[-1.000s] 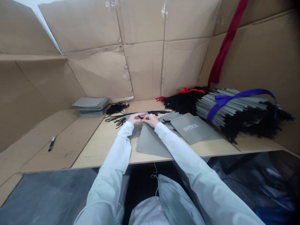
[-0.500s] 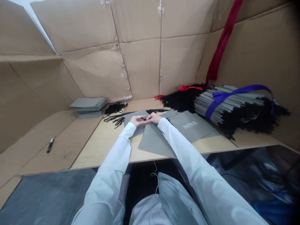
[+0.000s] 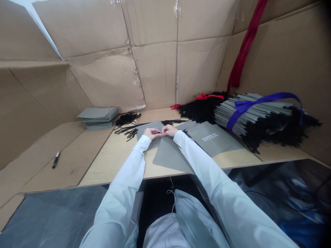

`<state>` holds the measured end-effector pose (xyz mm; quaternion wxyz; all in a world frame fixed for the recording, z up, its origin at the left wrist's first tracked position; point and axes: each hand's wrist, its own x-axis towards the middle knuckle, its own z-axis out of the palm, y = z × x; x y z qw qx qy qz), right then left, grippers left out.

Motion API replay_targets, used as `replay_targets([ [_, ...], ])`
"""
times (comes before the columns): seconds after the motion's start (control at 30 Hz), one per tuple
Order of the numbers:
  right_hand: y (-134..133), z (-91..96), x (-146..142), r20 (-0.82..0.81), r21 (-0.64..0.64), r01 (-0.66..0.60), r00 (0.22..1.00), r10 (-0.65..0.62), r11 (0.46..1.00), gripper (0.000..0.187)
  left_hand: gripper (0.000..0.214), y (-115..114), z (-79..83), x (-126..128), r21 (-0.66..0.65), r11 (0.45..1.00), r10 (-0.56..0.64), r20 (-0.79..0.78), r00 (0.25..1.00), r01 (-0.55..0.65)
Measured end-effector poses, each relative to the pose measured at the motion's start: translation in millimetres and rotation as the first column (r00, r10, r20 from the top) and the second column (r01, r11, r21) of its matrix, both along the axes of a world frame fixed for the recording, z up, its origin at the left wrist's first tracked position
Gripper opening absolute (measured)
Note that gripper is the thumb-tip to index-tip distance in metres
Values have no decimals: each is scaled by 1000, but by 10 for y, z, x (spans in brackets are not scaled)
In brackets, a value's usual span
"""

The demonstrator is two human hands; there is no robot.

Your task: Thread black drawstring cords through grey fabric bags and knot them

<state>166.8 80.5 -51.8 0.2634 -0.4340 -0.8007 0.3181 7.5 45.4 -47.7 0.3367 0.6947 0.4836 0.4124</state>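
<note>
Head view. Our left hand [image 3: 152, 133] and right hand [image 3: 169, 130] meet above the pale wooden table [image 3: 116, 165], fingertips in a narrow pinch on a thin black cord [image 3: 161, 132], mostly hidden by the fingers. The cord sits over the top edge of a flat grey fabric sheet [image 3: 168, 155]. A close pinch, elbows resting low, seems best for fine cord work: we'd keep the fingertips near the cord and the sheet flat.

Counts: two hands; one grey sheet printed with white "INTEX" [image 3: 210, 139]; one low stack of grey sheets [image 3: 98, 115]; one tangle of loose black cords [image 3: 126, 119], too intertwined to count; two tied bundles, one of black cords with a red ribbon [image 3: 204, 108], one of grey sheets with a blue ribbon [image 3: 258, 115]; one black marker pen [image 3: 56, 160].
</note>
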Motion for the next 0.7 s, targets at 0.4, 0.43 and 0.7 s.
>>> replay_targets([
  [0.4, -124, 62, -28, 157, 134, 104, 980, -125, 986, 20, 31, 4, -29, -26, -47, 998, 45, -49, 998, -47],
  [0.43, -124, 60, -35, 175, 144, 115, 975, -139, 983, 19, 32, -2, -28, -23, -46, 997, 55, -66, 996, -58],
  [0.7, -157, 82, -96, 327, 228, 191, 909, -260, 955, 19, 38, -23, -4, -30, -18, 995, 98, -172, 980, -102],
])
